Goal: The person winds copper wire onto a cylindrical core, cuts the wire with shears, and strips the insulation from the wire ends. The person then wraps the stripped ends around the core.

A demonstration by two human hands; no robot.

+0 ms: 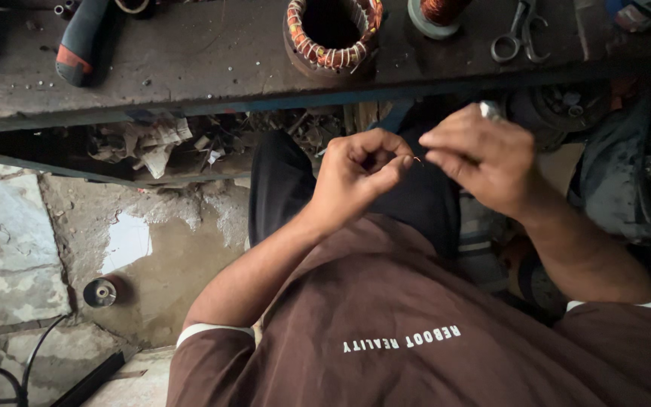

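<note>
My left hand (359,175) and my right hand (484,157) meet in front of my chest, below the edge of a dark workbench (190,68). Between the thumb and forefinger tips of both hands I pinch a thin copper wire (417,159), only a short glint of it visible. A small pale object (489,110) pokes up behind my right hand's knuckles; what it is cannot be told. On the bench above sits a round motor stator (332,32) with red and yellow windings.
On the bench lie scissors (520,34), a spool of copper wire (437,13) and a dark tool with a red band (77,41). Scrap and paper sit under the bench. A puddle (126,241) and a small round can (100,292) are on the cracked floor at left.
</note>
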